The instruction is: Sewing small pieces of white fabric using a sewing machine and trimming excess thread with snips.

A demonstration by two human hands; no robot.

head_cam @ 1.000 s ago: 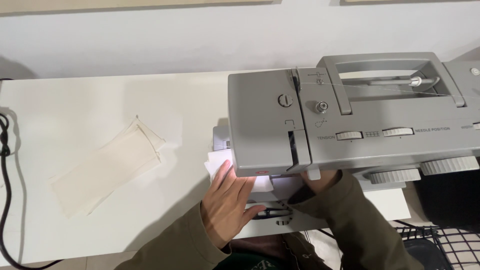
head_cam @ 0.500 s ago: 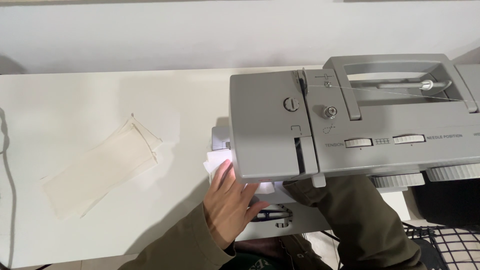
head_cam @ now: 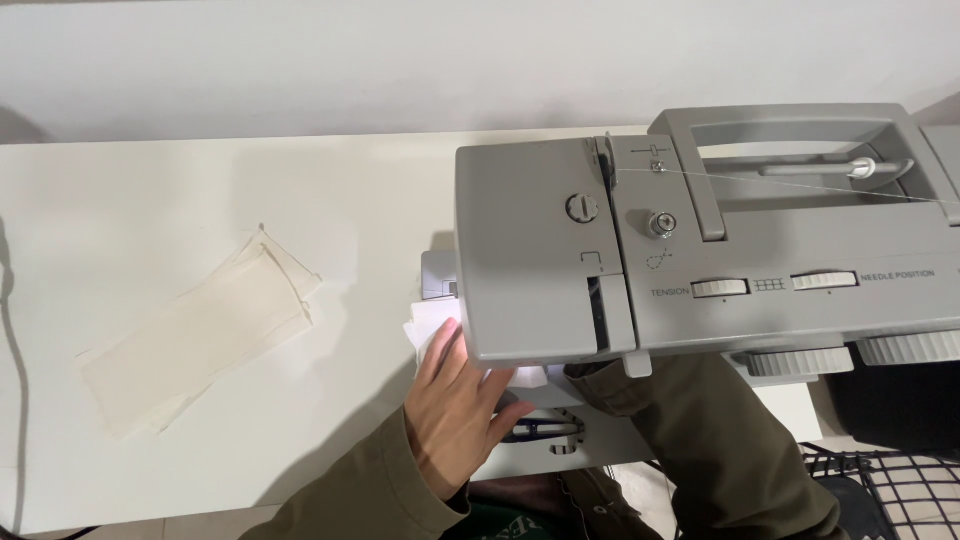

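Observation:
My left hand (head_cam: 455, 405) lies flat, fingers apart, on a piece of white fabric (head_cam: 424, 326) that runs under the head of a grey sewing machine (head_cam: 700, 250). The hand rests at the machine's left front, on its bed. My right arm in an olive sleeve (head_cam: 720, 440) reaches under the machine head, which hides the right hand. A thin thread (head_cam: 780, 183) runs across the top of the machine from its spool pin.
Folded cream fabric strips (head_cam: 205, 330) lie on the white table (head_cam: 200, 190) to the left of the machine. A black cable (head_cam: 14, 400) runs along the table's left edge. A black wire basket (head_cam: 890, 490) sits at the lower right. A small dark-handled tool (head_cam: 545, 430) lies on the machine bed.
The fingers of my right hand, visible under the machine a second ago, are now hidden by it. My left hand stays on the white fabric. The view has shifted left.

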